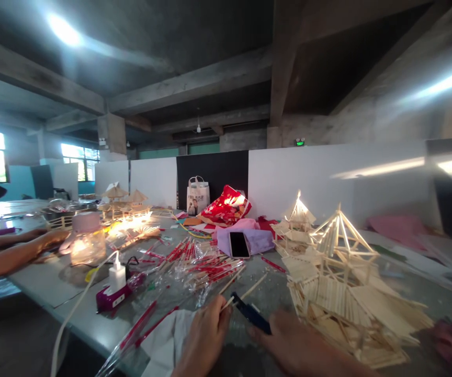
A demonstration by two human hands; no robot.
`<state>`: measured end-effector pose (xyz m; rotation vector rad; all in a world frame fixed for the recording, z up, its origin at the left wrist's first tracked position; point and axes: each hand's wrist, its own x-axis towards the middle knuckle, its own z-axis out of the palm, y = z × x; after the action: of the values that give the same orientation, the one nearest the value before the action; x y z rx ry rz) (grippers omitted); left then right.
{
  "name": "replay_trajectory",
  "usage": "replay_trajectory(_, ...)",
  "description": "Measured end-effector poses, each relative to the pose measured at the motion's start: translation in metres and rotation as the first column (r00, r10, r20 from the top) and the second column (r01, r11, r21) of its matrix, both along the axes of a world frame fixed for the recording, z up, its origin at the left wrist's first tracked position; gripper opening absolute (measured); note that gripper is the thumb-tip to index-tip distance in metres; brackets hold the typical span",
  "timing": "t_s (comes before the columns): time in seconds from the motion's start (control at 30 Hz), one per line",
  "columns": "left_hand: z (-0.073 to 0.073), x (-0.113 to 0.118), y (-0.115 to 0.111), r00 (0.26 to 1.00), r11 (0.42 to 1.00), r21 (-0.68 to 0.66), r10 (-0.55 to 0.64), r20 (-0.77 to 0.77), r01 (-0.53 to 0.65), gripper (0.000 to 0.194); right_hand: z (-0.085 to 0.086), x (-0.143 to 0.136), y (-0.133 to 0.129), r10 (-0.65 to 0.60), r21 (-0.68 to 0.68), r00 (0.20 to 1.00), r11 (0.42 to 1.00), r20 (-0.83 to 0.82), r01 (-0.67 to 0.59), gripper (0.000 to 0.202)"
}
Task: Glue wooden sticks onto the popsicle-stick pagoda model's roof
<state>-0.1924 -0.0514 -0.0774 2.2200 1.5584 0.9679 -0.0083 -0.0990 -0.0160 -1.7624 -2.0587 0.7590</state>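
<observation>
My left hand is closed around a thin wooden stick, pinching it near the middle of the table's front. Gripped in my right hand is a dark blue pliers-like tool, its tip at the stick beside my left fingers. Blur leaves the tool's exact kind unclear. Another pale stick lies just beyond the tool. To the right of my right hand stands a model building made of wooden sticks, with pointed roofs. A crumpled white cloth or paper is under my left wrist.
Red-wrapped chopsticks and clear plastic are scattered ahead. A phone rests on purple cloth. A purple power strip with a white charger and cable stands left, near a jar. Another person's arm reaches in at left.
</observation>
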Motion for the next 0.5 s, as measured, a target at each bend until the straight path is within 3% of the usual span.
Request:
replay_trajectory(0.17, 0.003, -0.005, 0.008, 0.980, 0.999, -0.032, -0.011, -0.199, 0.005, 0.023, -0.018, 0.001, 0.017, 0.055, -0.044, 0.997, 0.997, -0.062, -0.058, 0.023)
replay_trajectory(0.3, 0.012, -0.002, 0.014, 0.956, 0.998, -0.059, 0.002, -0.293, -0.020, 0.024, -0.033, -0.003, 0.030, -0.019, -0.223, 0.987, 0.975, -0.160, -0.018, 0.011)
replay_trajectory(0.4, 0.014, 0.000, 0.018, 0.962, 0.996, -0.087, -0.018, -0.274, -0.006, 0.023, -0.040, -0.005, 0.037, -0.055, -0.390, 0.980, 0.920, -0.190, -0.024, 0.012)
replay_trajectory(0.5, 0.012, -0.003, 0.020, 0.990, 0.990, -0.132, -0.061, -0.124, 0.044, 0.025, -0.038, -0.002, 0.038, -0.077, -0.486, 0.977, 0.874, -0.200, -0.031, 0.023)
